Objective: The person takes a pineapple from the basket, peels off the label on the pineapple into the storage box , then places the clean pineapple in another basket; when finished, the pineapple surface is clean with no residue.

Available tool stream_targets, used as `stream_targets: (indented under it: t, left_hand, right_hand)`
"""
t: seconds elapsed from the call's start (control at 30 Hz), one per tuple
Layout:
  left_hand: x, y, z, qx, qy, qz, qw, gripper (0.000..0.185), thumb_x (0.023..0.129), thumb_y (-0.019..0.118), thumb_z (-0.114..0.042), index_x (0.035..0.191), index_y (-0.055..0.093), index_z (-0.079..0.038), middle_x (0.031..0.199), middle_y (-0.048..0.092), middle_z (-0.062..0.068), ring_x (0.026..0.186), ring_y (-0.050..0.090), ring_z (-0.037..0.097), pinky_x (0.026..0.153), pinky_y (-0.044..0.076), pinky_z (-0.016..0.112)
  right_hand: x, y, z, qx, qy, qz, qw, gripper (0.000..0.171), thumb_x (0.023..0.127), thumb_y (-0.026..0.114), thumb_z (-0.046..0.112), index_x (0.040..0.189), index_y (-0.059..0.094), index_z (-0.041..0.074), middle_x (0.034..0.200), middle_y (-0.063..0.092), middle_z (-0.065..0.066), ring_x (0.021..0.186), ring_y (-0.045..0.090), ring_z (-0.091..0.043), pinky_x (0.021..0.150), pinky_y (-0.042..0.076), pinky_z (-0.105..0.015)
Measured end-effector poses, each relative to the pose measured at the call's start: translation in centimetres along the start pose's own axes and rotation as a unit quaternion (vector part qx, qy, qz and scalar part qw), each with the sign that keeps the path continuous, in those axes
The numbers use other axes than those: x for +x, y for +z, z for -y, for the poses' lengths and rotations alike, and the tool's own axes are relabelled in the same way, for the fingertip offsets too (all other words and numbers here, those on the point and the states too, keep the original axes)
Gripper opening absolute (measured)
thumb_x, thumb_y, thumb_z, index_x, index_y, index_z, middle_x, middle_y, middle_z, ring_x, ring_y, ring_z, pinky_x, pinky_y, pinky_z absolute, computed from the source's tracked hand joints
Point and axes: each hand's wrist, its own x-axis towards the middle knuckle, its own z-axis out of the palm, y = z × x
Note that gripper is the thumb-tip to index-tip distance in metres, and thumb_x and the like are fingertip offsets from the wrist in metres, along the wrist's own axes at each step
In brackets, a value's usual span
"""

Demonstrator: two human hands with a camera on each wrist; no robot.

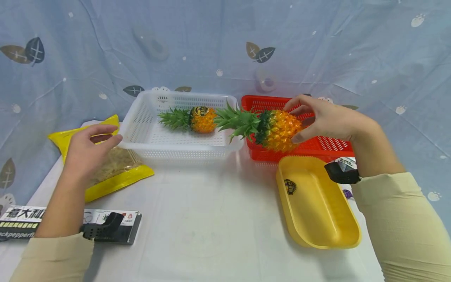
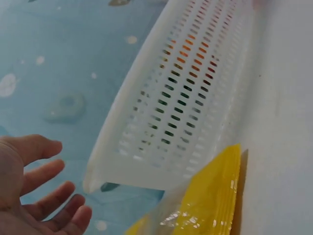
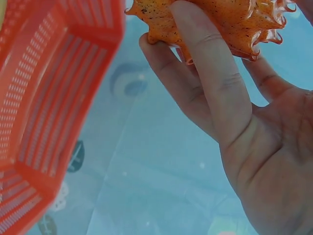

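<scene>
My right hand [image 1: 329, 117] grips the orange base of a pineapple [image 1: 282, 129], which lies sideways in the air over the red basket [image 1: 338, 147], its green crown pointing left. In the right wrist view, the fingers [image 3: 215, 68] press against its glossy, spiky orange end [image 3: 215, 24]. A smaller pineapple [image 1: 203, 120] with a black-and-gold label lies in the white basket [image 1: 183, 148]. Near that basket's left end, my left hand [image 1: 88, 147] hovers over a yellow bag [image 1: 112, 182] with loosely bent fingers, holding nothing. The left wrist view shows these fingers [image 2: 51, 198] apart from the basket.
In front of the red basket stands a yellow tub [image 1: 317, 203] with a dark label inside. A black-and-white box [image 1: 132, 227] lies under my left forearm. Partly hidden behind the right wrist is a small purple item [image 1: 347, 194]. A patterned blue cloth [image 1: 211, 47] hangs behind the baskets.
</scene>
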Motion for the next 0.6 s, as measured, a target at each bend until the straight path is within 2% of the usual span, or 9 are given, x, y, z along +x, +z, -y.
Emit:
stream_targets:
  t: [0.07,0.2,0.37,0.47,0.6]
  left_hand:
    - [0.2,0.1,0.3,-0.013,-0.017,0.003,0.9998,0.07,0.099,0.055,-0.06,0.156,0.047,-0.02,0.161,0.04,0.013,0.14,0.044,0.034,0.112,0.049,0.048]
    - [0.6,0.4,0.8,-0.027,-0.032,0.011,0.9991,0.075,0.099,0.055,-0.061,0.161,0.038,-0.022,0.162,0.039,0.013,0.13,0.052,0.031,0.113,0.047,0.052]
    - [1.0,0.8,1.1,-0.039,-0.038,0.035,0.9979,0.084,0.099,0.055,-0.062,0.166,0.024,-0.022,0.163,0.035,0.018,0.121,0.059,0.035,0.113,0.046,0.056]
    - [1.3,1.2,1.3,-0.058,-0.049,0.047,0.996,0.086,0.099,0.057,-0.059,0.167,0.02,-0.021,0.163,0.033,0.02,0.118,0.061,0.035,0.109,0.052,0.044]
    - [1.5,1.6,1.5,-0.085,-0.061,0.056,0.993,0.085,0.101,0.058,-0.054,0.167,0.017,-0.021,0.16,0.033,0.018,0.111,0.063,0.025,0.089,0.059,0.021]
  right_hand:
    - [0.3,-0.6,-0.4,0.009,0.008,0.003,1.0,0.075,0.086,0.084,0.015,0.146,0.04,0.018,0.152,0.044,-0.013,0.128,0.059,-0.036,0.105,0.052,-0.055]
    - [0.9,-1.7,-1.3,0.02,0.013,0.008,1.0,0.075,0.087,0.082,0.013,0.147,0.037,0.015,0.154,0.041,-0.016,0.133,0.053,-0.038,0.106,0.05,-0.052]
    - [1.5,-3.1,-3.0,0.025,0.013,0.013,1.0,0.071,0.089,0.081,0.012,0.144,0.037,0.016,0.154,0.041,-0.015,0.132,0.052,-0.034,0.094,0.057,-0.034]
    - [1.7,-3.7,-4.2,0.043,0.014,0.018,0.999,0.066,0.091,0.078,0.011,0.142,0.037,0.018,0.153,0.041,-0.013,0.133,0.05,-0.03,0.089,0.058,-0.029]
    - [2.1,-4.5,-5.6,0.062,0.017,0.028,0.998,0.062,0.093,0.074,0.01,0.141,0.036,0.021,0.154,0.038,-0.012,0.135,0.046,-0.028,0.089,0.059,-0.029]
